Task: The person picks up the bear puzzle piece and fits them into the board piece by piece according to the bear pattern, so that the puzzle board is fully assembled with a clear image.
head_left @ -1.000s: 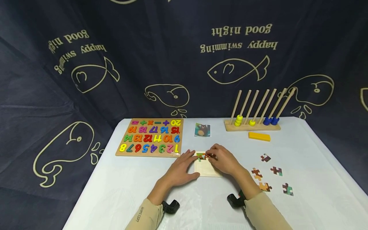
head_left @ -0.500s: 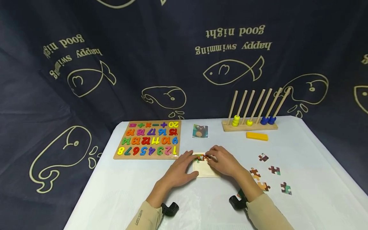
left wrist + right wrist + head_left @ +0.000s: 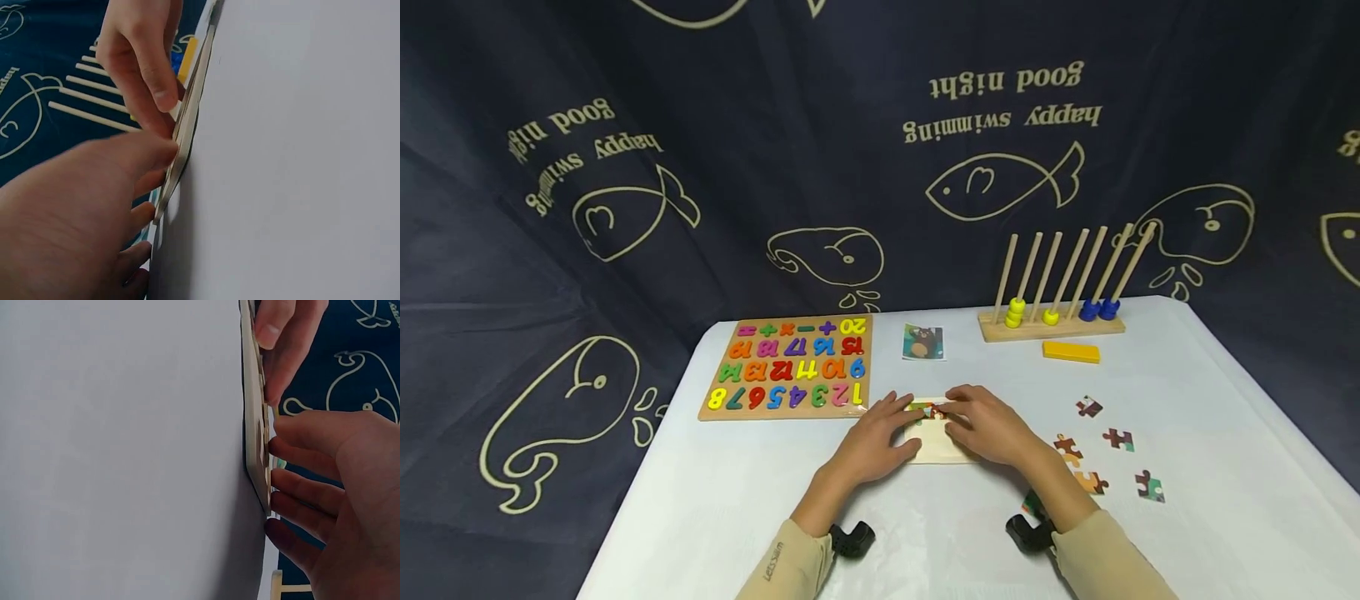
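A shallow wooden puzzle tray (image 3: 942,442) lies on the table between both hands, with joined puzzle pieces (image 3: 932,411) along its far edge. My left hand (image 3: 874,442) rests at the tray's left side, fingers extended and thumb near the close corner. Its index fingertip touches the pieces. From the right, my right hand (image 3: 992,423) reaches over the tray, its index fingertip pressing on the pieces. The right wrist view shows the tray's edge (image 3: 251,412) side-on, with the right hand (image 3: 337,481) against it. The hands partly cover the pieces.
Loose puzzle pieces lie to the right, including a brown and green piece (image 3: 1150,486). A bear picture card (image 3: 923,342), a number board (image 3: 786,367), a peg abacus (image 3: 1051,325) and a yellow block (image 3: 1071,352) stand farther back.
The right hand's fingers have shifted from gripping a piece at the tray's far edge to pressing with a straighter index finger. The left hand stays at the tray's left side; the camera view shifts slightly.
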Motion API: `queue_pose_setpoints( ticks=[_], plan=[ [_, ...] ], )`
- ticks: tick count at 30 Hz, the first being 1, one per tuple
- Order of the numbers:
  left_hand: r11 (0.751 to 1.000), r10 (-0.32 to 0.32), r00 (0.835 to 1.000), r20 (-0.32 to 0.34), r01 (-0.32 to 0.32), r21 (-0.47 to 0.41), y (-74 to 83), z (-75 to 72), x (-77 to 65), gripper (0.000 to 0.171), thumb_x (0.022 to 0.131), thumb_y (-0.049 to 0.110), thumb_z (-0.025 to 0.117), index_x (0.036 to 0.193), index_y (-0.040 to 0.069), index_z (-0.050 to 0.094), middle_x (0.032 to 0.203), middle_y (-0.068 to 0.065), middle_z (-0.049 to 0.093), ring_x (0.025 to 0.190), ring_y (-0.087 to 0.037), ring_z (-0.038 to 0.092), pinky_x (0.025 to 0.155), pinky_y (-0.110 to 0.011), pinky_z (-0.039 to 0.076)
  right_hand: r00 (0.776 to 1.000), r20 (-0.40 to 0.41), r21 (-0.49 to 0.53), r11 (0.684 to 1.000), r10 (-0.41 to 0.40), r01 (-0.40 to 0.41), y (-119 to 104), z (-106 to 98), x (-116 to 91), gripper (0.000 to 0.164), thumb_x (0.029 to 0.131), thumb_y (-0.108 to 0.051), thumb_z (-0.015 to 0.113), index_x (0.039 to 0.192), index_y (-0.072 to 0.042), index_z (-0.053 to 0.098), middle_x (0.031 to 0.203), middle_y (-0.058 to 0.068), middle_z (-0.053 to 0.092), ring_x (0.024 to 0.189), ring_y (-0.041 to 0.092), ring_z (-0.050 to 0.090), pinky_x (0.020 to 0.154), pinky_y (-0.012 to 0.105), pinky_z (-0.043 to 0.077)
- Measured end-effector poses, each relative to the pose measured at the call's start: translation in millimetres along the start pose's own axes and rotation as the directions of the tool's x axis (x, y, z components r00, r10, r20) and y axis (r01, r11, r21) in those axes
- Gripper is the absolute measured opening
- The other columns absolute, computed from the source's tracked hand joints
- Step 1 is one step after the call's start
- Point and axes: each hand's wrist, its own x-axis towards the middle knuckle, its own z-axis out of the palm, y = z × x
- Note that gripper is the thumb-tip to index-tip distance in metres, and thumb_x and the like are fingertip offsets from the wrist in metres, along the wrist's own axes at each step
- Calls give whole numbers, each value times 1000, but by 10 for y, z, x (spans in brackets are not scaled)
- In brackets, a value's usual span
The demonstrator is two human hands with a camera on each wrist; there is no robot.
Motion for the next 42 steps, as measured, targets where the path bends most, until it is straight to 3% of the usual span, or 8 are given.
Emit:
queue_pose_setpoints(
  ticks=[8, 13, 18, 25, 31, 35, 38, 42],
  plan=[
    [999, 45, 997, -57, -44, 18, 0, 39, 28, 51, 93, 40, 58, 140, 21, 52, 149, -2, 40, 140, -28, 27, 113, -46, 24, 1000, -24, -19, 1000, 9, -10, 18, -15, 13, 33, 91, -22, 66, 122, -11, 68, 127, 12, 57, 119, 30, 50, 98, 49, 43],
    [998, 50, 997, -58, -47, 51, 0, 69, -24, 49, 94, 39, 56, 139, 20, 54, 149, -4, 39, 140, -30, 27, 113, -47, 24, 1000, -13, -2, 1000, -13, 13, 3, 3, -4, 34, 91, -21, 65, 122, -9, 68, 127, 14, 56, 118, 31, 50, 98, 50, 43],
    [997, 65, 996, -67, -61, 55, 17, 65, -28, 48, 95, 38, 54, 139, 18, 54, 149, -5, 40, 139, -32, 28, 113, -47, 23, 998, -58, -10, 1000, -19, 19, 7, 21, -9, 32, 89, -18, 68, 120, -9, 69, 126, 12, 58, 116, 29, 52, 97, 48, 44],
    [996, 52, 998, -46, -48, 80, 31, 45, -38, 49, 95, 37, 53, 141, 21, 51, 149, -5, 39, 140, -31, 27, 114, -45, 21, 1000, -23, 8, 1000, -11, 12, -9, 35, 1, 36, 90, -22, 67, 123, -9, 67, 128, 14, 56, 119, 31, 49, 98, 50, 42],
    [997, 34, 998, -47, -31, 68, 37, 40, -44, 47, 94, 35, 54, 139, 22, 54, 148, -5, 40, 140, -31, 27, 113, -47, 23, 1000, 16, 95, 995, 11, -12, -29, -6, 14, 35, 92, -21, 65, 123, -5, 66, 129, 16, 55, 121, 35, 49, 100, 53, 39],
    [997, 33, 997, -63, -29, 68, 41, 37, -41, 45, 93, 35, 55, 136, 20, 57, 146, -5, 43, 138, -31, 30, 111, -47, 27, 999, 32, 236, 971, 40, -47, -2, -93, 6, 33, 95, -17, 61, 124, -3, 64, 132, 16, 54, 122, 34, 49, 98, 52, 42],
    [997, 29, 997, -71, -24, 69, 40, 36, -41, 45, 93, 35, 56, 135, 20, 58, 145, -5, 43, 138, -30, 30, 111, -46, 27, 997, 10, 327, 942, 78, -77, 65, -195, -39, 32, 95, -15, 60, 125, -3, 62, 131, 14, 56, 119, 32, 52, 92, 48, 48],
    [999, 28, 997, -67, -25, 44, 44, 46, -33, 45, 93, 35, 55, 136, 20, 57, 146, -6, 43, 139, -30, 28, 112, -46, 24, 988, -52, 320, 940, 145, -121, 226, -341, -144, 30, 94, -15, 62, 122, -4, 65, 121, 10, 61, 106, 26, 59, 82, 42, 53]
  ],
)
